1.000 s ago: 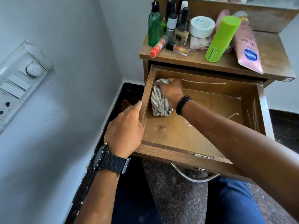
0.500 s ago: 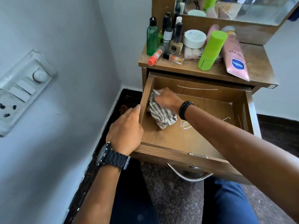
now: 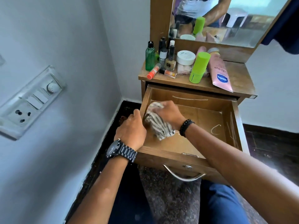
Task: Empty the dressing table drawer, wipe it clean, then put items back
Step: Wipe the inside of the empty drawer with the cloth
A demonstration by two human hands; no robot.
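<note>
The wooden drawer (image 3: 202, 113) of the dressing table is pulled out, and its inside holds only the cloth. My right hand (image 3: 169, 113) presses a striped grey-and-white cloth (image 3: 157, 125) against the drawer's floor at the left side. My left hand (image 3: 131, 130) grips the drawer's left wall near the front corner. On the tabletop (image 3: 237, 78) stand several toiletries: a green bottle (image 3: 150, 56), a lime-green can (image 3: 199, 67), a white jar (image 3: 185, 57) and a pink lotion tube (image 3: 219, 73).
A grey wall with a switch and socket panel (image 3: 30, 101) is close on the left. A mirror (image 3: 226, 18) rises behind the tabletop. A metal handle (image 3: 182, 175) hangs on the drawer front. Dark floor (image 3: 271, 143) lies to the right; my knee in blue trousers (image 3: 226, 206) is below.
My right hand has dragged the cloth from the drawer's back left corner toward the front along the left side. The camera has tilted up, showing more of the mirror.
</note>
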